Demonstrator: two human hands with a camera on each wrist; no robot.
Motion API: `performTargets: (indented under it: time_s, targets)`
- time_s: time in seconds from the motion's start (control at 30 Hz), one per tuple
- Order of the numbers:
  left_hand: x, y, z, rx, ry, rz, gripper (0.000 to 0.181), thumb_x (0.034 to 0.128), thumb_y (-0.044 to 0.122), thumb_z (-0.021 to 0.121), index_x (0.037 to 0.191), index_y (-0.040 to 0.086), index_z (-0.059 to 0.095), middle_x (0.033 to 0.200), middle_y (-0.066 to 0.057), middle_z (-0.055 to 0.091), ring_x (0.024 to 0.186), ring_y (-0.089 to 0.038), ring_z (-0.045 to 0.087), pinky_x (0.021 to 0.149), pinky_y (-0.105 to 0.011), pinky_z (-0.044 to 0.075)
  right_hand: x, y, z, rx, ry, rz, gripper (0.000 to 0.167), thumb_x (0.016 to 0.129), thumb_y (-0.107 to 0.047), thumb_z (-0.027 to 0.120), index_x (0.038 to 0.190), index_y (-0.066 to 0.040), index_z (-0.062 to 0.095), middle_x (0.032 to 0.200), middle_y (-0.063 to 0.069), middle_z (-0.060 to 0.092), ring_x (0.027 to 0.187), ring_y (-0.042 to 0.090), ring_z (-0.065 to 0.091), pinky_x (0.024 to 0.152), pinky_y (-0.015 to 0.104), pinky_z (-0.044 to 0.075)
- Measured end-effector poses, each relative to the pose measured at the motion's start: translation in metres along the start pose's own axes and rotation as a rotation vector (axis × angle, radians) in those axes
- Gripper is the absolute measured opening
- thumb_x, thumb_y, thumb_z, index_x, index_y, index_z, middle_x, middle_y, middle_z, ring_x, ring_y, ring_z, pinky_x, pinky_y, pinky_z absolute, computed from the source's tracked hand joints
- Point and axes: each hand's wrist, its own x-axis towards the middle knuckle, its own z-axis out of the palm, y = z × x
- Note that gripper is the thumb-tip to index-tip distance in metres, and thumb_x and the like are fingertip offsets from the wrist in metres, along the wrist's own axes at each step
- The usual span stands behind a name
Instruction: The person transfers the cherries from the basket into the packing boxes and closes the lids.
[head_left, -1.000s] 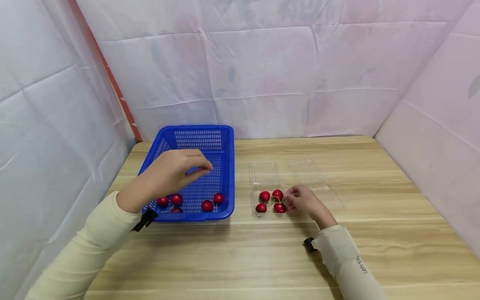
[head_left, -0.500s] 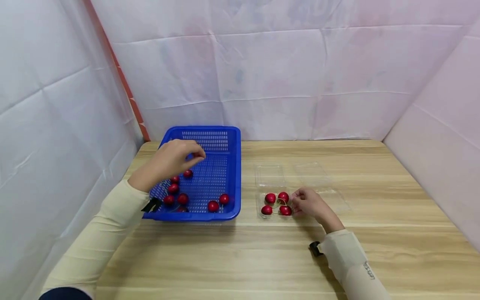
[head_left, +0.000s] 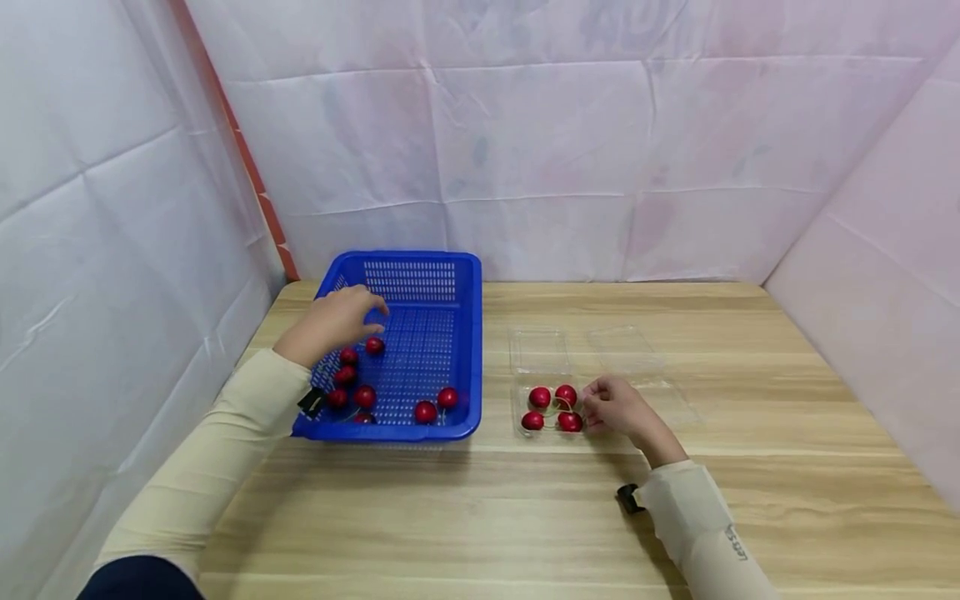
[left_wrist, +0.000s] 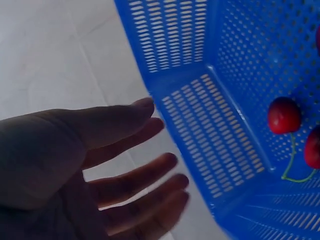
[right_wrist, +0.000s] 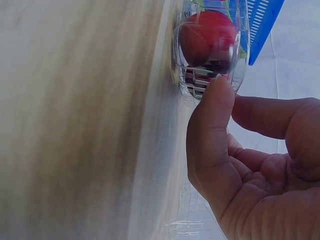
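Saw the nearest red cherry (head_left: 374, 345) lying in the blue basket (head_left: 473, 350), round, with no long axis to favour, just below the left-hand grip (head_left: 333, 323) in the head view and well apart from the right-hand grip (head_left: 618, 410). Found the left released, with fingers parted over the basket; found the right pinching the edge of the clear box (head_left: 517, 410), with four cherries (head_left: 539, 397) inside, on the tabletop (head_left: 525, 517).

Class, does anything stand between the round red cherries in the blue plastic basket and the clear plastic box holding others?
Yes: the blue basket's right wall rises between the red cherries inside and the clear plastic box. Beyond it, nothing visible intervenes.
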Motion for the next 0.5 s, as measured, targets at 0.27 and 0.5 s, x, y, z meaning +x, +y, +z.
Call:
performTargets:
  time_s: [0.27,0.5]
  targets:
    - [0.007,-0.010,0.011,0.027,-0.119,-0.057,0.038,0.0918,0.019,0.065,0.126,0.003,0.061,0.131,-0.022,0.054,0.126,-0.042,0.044,0.101,-0.060,0.036,0.001,0.001,0.003,0.005,0.016,0.000,0.018,0.099,-0.004,0.045,0.106,0.012,0.050,0.085,0.013,0.058,0.072,0.017,0.056,0.066,0.033,0.056]
    - [0.011,-0.016,0.017,0.032,-0.166,-0.080,0.039,0.0919,0.015,0.063,0.128,0.000,0.058,0.133,-0.024,0.053,0.127,-0.044,0.043,0.102,-0.060,0.035,0.001,0.001,0.003,0.010,0.027,0.002,0.017,0.099,-0.003,0.045,0.106,0.012,0.050,0.084,0.013,0.058,0.071,0.017,0.056,0.064,0.032,0.056]
